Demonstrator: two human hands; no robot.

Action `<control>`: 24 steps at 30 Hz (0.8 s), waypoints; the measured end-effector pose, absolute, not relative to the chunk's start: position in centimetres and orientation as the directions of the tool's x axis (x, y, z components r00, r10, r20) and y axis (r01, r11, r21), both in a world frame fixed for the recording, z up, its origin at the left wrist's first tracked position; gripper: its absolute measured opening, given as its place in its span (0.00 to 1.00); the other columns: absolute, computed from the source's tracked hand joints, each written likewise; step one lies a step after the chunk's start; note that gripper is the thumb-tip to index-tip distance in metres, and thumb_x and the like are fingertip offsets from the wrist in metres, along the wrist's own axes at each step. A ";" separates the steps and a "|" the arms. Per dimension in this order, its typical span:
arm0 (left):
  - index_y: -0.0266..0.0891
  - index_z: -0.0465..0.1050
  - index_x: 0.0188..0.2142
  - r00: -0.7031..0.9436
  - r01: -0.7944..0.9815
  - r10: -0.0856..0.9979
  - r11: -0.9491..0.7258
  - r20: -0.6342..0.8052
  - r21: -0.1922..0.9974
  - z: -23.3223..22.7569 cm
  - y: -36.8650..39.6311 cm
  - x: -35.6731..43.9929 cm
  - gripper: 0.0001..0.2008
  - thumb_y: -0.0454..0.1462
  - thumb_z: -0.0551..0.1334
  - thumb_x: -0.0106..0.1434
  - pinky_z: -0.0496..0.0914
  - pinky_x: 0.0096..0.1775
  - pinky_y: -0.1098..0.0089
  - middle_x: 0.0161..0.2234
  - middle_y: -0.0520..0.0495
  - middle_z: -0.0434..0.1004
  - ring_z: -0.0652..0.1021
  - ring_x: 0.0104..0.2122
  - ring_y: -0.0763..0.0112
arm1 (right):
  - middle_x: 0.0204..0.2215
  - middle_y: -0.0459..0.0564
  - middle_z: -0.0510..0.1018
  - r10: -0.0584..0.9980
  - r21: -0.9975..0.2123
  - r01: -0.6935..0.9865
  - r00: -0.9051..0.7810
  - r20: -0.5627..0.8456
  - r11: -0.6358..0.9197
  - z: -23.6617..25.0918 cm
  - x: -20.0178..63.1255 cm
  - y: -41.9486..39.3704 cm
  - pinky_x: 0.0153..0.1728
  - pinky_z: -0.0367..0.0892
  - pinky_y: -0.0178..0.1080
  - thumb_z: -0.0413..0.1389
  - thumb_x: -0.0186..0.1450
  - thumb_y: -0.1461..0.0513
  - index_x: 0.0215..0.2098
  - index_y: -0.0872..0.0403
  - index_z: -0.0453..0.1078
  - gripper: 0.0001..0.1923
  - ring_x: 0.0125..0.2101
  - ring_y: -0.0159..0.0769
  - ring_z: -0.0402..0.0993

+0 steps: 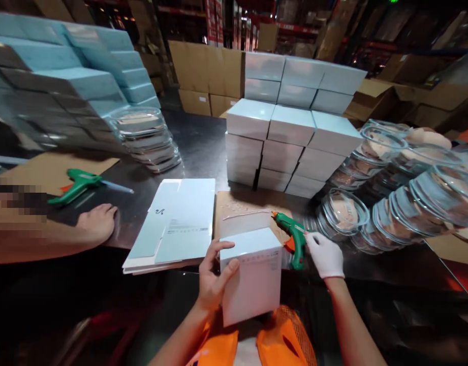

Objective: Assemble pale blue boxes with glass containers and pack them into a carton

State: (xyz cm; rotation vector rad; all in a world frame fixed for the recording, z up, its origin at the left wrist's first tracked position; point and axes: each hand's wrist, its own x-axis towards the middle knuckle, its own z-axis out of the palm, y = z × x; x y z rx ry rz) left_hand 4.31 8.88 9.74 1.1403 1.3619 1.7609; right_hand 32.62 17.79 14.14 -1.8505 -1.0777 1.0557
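Note:
My bare left hand (214, 277) grips a white carton (251, 284) by its left side, thumb on the front face and fingers at the top edge. The carton is tilted toward me, and a flap (247, 222) stands up at its far side. My right hand (327, 255), in a white glove, has its fingertips together at the rear end of a green hot glue gun (294, 235). The gun's orange nozzle points left, close to the flap's right end. Left of the carton lies a stack of flat white cartons (184, 218).
White boxes (287, 147) are stacked ahead, with clear round containers (342, 211) at right and more containers (148, 137) at left. Another person's hand (98, 223) rests at left near a second glue gun (79, 183). A brown board (234, 202) lies behind the carton.

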 end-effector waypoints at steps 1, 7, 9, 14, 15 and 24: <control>0.43 0.82 0.40 -0.405 0.018 0.877 -0.275 0.258 0.961 9.8 9.0 4.5 0.21 0.57 0.72 0.59 0.72 0.44 0.66 0.43 0.46 0.81 0.80 0.44 0.58 | 0.31 0.49 0.85 0.938 -0.918 0.281 0.284 -0.200 -0.280 15.0 31.7 17.6 0.32 0.70 0.35 0.69 0.58 0.48 0.32 0.51 0.80 0.16 0.34 0.39 0.80; 0.43 0.81 0.38 -0.315 -0.018 0.913 -0.280 0.260 0.960 9.9 9.2 5.4 0.23 0.58 0.71 0.59 0.73 0.50 0.62 0.41 0.44 0.81 0.81 0.49 0.53 | 0.35 0.50 0.86 0.935 -0.966 -0.053 -0.270 -0.230 -0.253 17.8 25.4 18.1 0.36 0.75 0.38 0.76 0.49 0.50 0.41 0.55 0.81 0.27 0.34 0.40 0.81; 0.42 0.79 0.38 -0.348 -0.044 0.909 -0.260 0.230 0.965 9.7 9.3 5.4 0.24 0.59 0.71 0.58 0.74 0.52 0.60 0.47 0.40 0.81 0.80 0.54 0.48 | 0.35 0.49 0.86 0.939 -0.967 -0.080 -0.272 -0.212 -0.241 17.4 25.2 18.3 0.35 0.75 0.38 0.76 0.50 0.48 0.43 0.54 0.81 0.28 0.32 0.39 0.81; 0.54 0.65 0.58 -0.378 -0.350 0.907 -0.323 0.183 0.879 9.5 10.0 4.8 0.28 0.51 0.71 0.64 0.77 0.50 0.58 0.48 0.46 0.79 0.83 0.51 0.55 | 0.53 0.58 0.82 0.820 -0.995 0.041 -0.570 0.050 0.089 17.2 27.5 18.0 0.52 0.76 0.48 0.63 0.58 0.30 0.47 0.53 0.82 0.40 0.52 0.48 0.80; 0.56 0.64 0.59 -0.368 -0.366 0.905 -0.351 0.212 0.862 9.5 10.1 4.7 0.27 0.49 0.71 0.65 0.77 0.51 0.57 0.47 0.48 0.79 0.83 0.51 0.55 | 0.56 0.59 0.80 0.775 -0.987 0.048 -0.626 0.089 0.152 17.3 27.8 17.8 0.54 0.75 0.49 0.62 0.58 0.30 0.49 0.52 0.82 0.40 0.55 0.49 0.78; 0.42 0.81 0.37 -0.247 -0.104 0.870 -0.462 0.427 0.881 10.1 10.2 4.1 0.11 0.47 0.69 0.69 0.73 0.56 0.58 0.45 0.43 0.75 0.81 0.54 0.55 | 0.58 0.56 0.81 0.606 -0.819 0.085 -0.717 0.346 0.568 16.2 27.6 17.3 0.59 0.73 0.48 0.62 0.73 0.55 0.54 0.46 0.80 0.12 0.58 0.41 0.77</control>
